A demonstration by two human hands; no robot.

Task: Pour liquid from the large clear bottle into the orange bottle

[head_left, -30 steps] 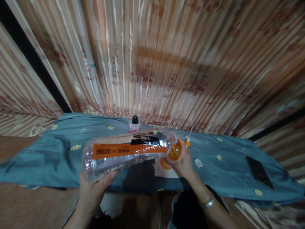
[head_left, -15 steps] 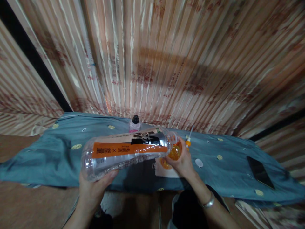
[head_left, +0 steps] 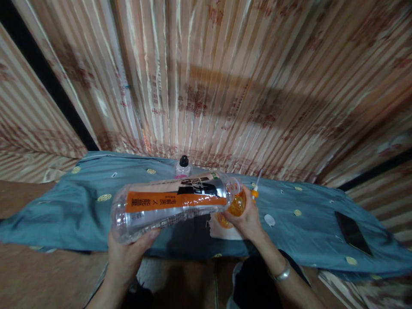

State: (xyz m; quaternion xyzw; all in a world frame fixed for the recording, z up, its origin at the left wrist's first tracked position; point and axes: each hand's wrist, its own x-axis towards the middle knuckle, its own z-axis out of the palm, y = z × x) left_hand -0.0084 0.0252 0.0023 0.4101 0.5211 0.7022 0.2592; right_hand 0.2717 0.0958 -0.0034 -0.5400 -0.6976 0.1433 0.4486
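My left hand [head_left: 130, 249] holds the base end of a large clear plastic bottle [head_left: 174, 201] with an orange and silver label. The bottle lies nearly level, its neck tilted slightly up to the right. My right hand [head_left: 249, 221] is wrapped round an orange see-through container [head_left: 237, 205], close to the bottle's open mouth. Whether the mouth touches the container I cannot tell. Beyond my right hand lies an orange pump top with a pale tube [head_left: 255, 193]. A small clear bottle with a black cap [head_left: 183, 165] stands behind the large bottle, its lower part hidden.
A teal patterned cloth [head_left: 86, 214] covers the surface before me. On it lie a dark phone [head_left: 353, 234] at the right, a white oval [head_left: 269, 220] and a pale sheet [head_left: 225, 233] below my right hand. A striped curtain [head_left: 206, 86] hangs behind.
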